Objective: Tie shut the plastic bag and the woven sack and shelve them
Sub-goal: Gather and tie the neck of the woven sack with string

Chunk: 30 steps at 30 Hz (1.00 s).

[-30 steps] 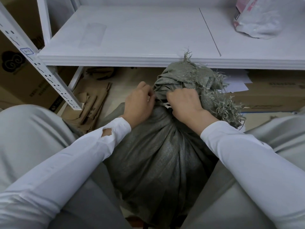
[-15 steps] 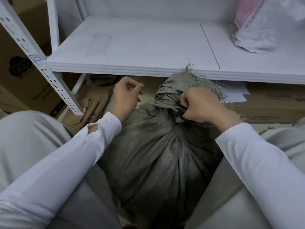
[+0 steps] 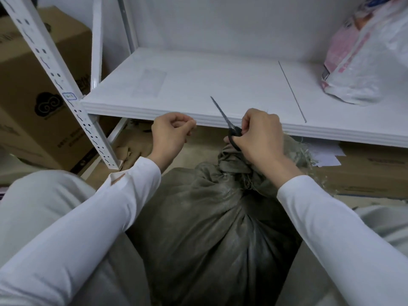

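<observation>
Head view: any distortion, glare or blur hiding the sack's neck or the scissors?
Head view: wide-angle bowing slants the shelf and upright; light soft, no glare; scissors crisp against the shelf; sack dim at its neck, partly covered by the right hand; plastic bag slightly soft near the corner.

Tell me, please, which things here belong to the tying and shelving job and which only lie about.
For the job:
woven sack, gathered at the neck
plastic bag, on the white shelf
scissors, held in the right hand
left hand, curled

Lying about:
cardboard box at left
papers under the shelf
flat cardboard under the shelf
</observation>
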{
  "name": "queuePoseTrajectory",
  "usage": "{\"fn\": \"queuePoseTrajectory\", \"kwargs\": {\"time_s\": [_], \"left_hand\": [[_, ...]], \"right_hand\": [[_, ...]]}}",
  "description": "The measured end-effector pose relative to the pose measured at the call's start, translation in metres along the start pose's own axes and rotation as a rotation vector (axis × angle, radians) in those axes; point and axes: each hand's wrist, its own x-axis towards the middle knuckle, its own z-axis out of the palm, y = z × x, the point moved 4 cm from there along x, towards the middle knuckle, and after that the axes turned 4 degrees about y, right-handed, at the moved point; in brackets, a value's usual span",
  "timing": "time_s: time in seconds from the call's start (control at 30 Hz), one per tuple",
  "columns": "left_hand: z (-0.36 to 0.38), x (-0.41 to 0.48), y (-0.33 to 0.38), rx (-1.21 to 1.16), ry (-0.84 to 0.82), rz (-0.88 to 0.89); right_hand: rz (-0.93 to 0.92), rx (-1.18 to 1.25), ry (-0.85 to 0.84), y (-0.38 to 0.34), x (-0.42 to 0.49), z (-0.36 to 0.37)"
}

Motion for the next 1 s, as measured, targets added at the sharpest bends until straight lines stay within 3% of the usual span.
{"fn": "queuePoseTrajectory", "kwargs": {"time_s": [0.27,0.43,0.73,1.0], "left_hand": [[0.001,0.053,-0.008,0.094,0.034,-0.022],[-0.006,0.102,-0.01,0.262,0.094,0.093],[-0.016,0.164,-0.037,0.54,0.114,0.13],[-0.012,0.191,-0.054,0.537,0.167,0.067]], "right_hand": [[0.04,-0.066,-0.044,-0.041,0.061,0.036],[0.101,-0.045,-0.064,-0.051,0.104,0.07],[0.218,-0.018,-0.123,-0.062,0.151,0.136],[0.297,0.076,-0.088,-0.055,0.171,0.154]]}}
